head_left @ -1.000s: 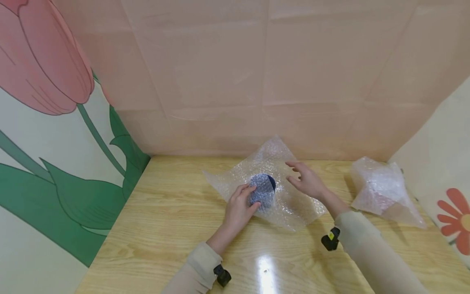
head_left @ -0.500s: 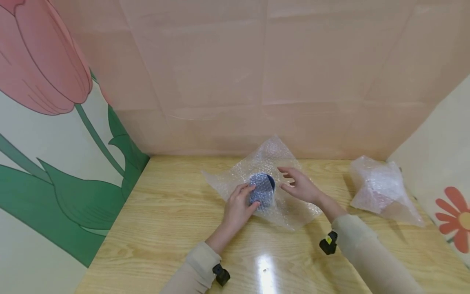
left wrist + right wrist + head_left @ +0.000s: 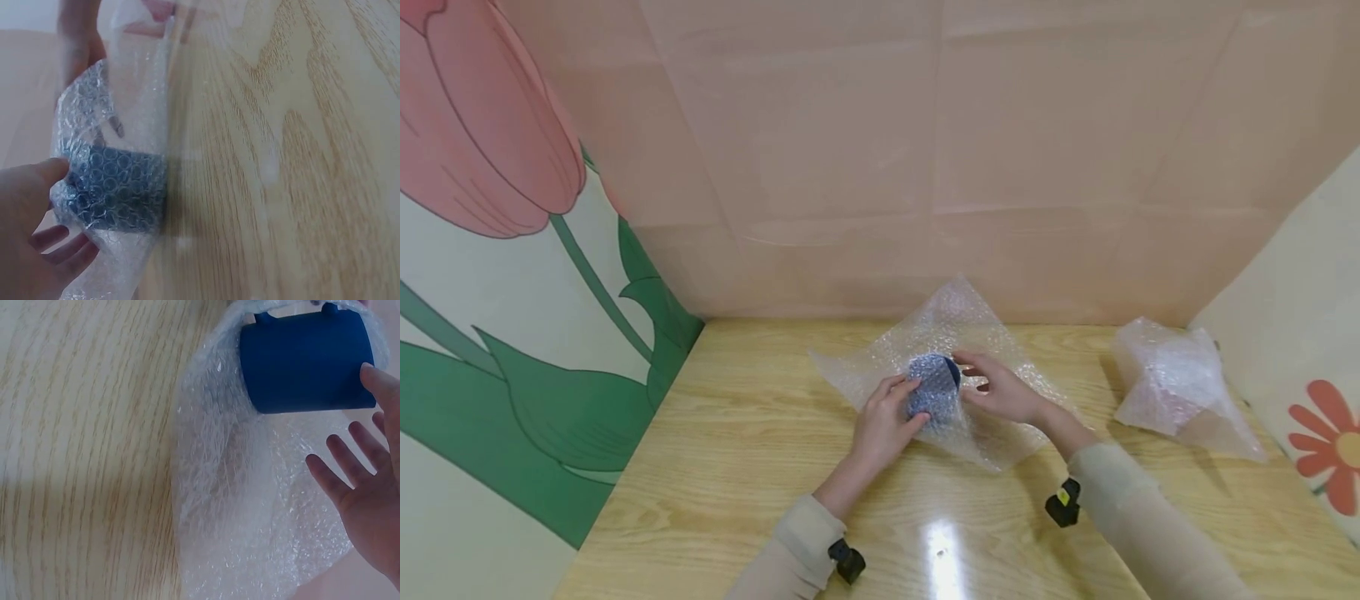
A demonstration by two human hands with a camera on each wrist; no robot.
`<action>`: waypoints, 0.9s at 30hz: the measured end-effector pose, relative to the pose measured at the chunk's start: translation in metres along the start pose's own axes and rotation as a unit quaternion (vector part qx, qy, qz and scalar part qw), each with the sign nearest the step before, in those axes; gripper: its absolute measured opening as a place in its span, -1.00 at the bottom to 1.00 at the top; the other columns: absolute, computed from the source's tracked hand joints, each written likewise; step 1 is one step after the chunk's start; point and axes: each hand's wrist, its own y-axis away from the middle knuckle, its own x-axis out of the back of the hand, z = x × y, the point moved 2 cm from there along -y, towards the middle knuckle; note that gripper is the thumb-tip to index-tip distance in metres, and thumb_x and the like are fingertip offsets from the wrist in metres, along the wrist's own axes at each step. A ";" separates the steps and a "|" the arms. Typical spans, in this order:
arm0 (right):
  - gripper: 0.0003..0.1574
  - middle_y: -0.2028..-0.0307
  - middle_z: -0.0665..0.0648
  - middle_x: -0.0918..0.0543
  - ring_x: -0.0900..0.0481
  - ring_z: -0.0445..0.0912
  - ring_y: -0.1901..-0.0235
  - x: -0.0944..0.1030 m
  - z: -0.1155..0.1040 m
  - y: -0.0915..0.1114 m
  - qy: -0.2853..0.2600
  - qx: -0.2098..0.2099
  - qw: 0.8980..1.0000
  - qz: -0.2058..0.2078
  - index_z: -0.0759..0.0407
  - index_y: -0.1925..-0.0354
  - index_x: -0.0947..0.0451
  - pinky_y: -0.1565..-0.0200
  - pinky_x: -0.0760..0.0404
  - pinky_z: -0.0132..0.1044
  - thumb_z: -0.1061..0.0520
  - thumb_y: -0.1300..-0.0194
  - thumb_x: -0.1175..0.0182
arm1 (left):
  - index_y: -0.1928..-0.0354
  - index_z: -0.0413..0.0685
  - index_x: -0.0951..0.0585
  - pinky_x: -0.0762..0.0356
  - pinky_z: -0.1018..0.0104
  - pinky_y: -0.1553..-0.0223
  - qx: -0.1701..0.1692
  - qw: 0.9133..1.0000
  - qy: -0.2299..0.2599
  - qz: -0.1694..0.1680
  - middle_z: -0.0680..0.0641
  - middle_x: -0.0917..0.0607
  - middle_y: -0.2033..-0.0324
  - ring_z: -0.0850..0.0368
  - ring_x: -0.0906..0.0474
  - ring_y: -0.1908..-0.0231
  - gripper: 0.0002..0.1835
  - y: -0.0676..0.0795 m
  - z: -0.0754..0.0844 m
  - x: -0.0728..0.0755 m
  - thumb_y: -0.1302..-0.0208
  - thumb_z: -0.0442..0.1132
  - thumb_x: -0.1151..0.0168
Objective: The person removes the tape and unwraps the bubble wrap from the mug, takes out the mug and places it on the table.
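A dark blue mug (image 3: 306, 362) stands on a sheet of bubble wrap (image 3: 955, 321), part of which is folded over it. Two stubs of what looks like its handle (image 3: 265, 319) show in the right wrist view, facing away from my right hand. My left hand (image 3: 880, 425) holds the wrapped side of the mug, thumb on the near side and fingers on the far side. On the bare side, my right hand (image 3: 1003, 392) is spread, its thumb at the mug's edge in the right wrist view and its other fingers extended apart from it. The wrap blurs the mug's covered side.
A bundle of bubble wrap (image 3: 1176, 379) with something pinkish inside lies at the table's right. The wooden table (image 3: 737, 433) meets a pink-covered wall (image 3: 820, 167) behind. Painted walls (image 3: 572, 400) stand at left and right.
My right hand has moved left and slightly down, from above the wrap's right part to beside the mug. My left hand and the mug have stayed nearly in place.
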 end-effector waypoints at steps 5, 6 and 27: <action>-0.18 -0.26 0.43 -0.21 -0.38 0.35 -0.09 -0.005 0.001 -0.001 0.008 0.000 1.000 -0.005 0.37 -0.33 -0.05 0.04 -0.48 0.21 0.38 -0.17 -0.15 | -0.13 0.01 -0.52 -0.45 0.12 -0.08 -0.021 1.000 0.009 -0.007 -0.13 -0.50 -0.12 -0.03 -0.49 -0.07 -0.54 -0.001 -0.002 0.003 -0.17 -0.09 -0.24; -0.18 -0.28 0.41 -0.20 -0.38 0.33 -0.10 -0.005 0.004 -0.002 0.009 -0.002 1.000 -0.007 0.36 -0.34 -0.04 0.03 -0.48 0.20 0.36 -0.17 -0.15 | -0.12 0.00 -0.52 -0.46 0.12 -0.08 -0.025 1.000 0.008 -0.006 -0.14 -0.51 -0.11 -0.03 -0.49 -0.06 -0.57 -0.001 -0.002 0.003 -0.20 -0.11 -0.22; -0.08 -0.33 0.37 -0.11 -0.34 0.31 -0.13 -0.013 0.019 -0.008 -0.048 -0.029 0.998 -0.030 0.30 -0.38 0.04 -0.04 -0.46 0.12 0.23 -0.19 -0.20 | 0.09 0.08 -0.65 -0.57 0.26 0.21 -0.087 0.989 -0.120 0.008 0.00 -0.65 0.19 0.06 -0.55 0.21 -0.72 -0.025 -0.004 0.016 -0.10 -0.15 -0.31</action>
